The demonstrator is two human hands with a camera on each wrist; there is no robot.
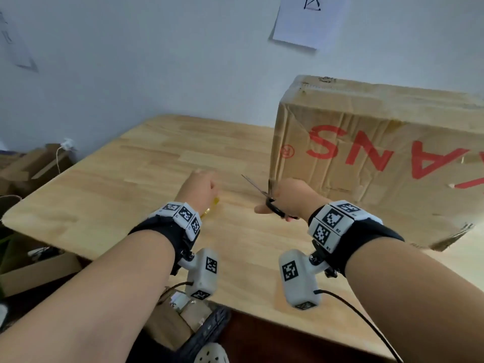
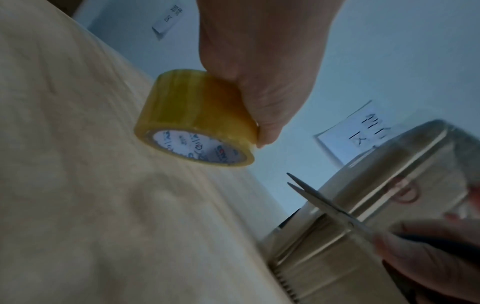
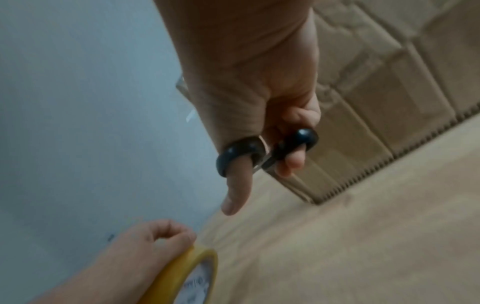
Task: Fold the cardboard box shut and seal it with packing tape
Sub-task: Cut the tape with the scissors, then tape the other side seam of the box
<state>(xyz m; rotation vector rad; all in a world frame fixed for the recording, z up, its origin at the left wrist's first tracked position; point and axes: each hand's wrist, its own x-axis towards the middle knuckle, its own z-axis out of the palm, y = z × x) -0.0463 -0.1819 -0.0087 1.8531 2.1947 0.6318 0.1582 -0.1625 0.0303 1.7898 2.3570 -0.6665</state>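
Yellowish clear packing tape [image 2: 196, 117] on a roll with a white printed core sits in the left hand [image 1: 200, 189], whose fingers curl round its rim, low over the middle of the wooden worktop [image 1: 131, 184]; whether the roll touches the wood cannot be told. Just to its right, the right hand [image 1: 290, 197] holds black-handled scissors [image 2: 324, 202], thumb through one loop and a finger through the other, blades slightly parted and pointing away toward the wall. Beyond that hand, the cardboard box [image 1: 366, 163] stands on the worktop's right side, flaps folded shut, red lettering on its creased near face. A paper sheet [image 1: 309, 19] hangs on the wall behind.
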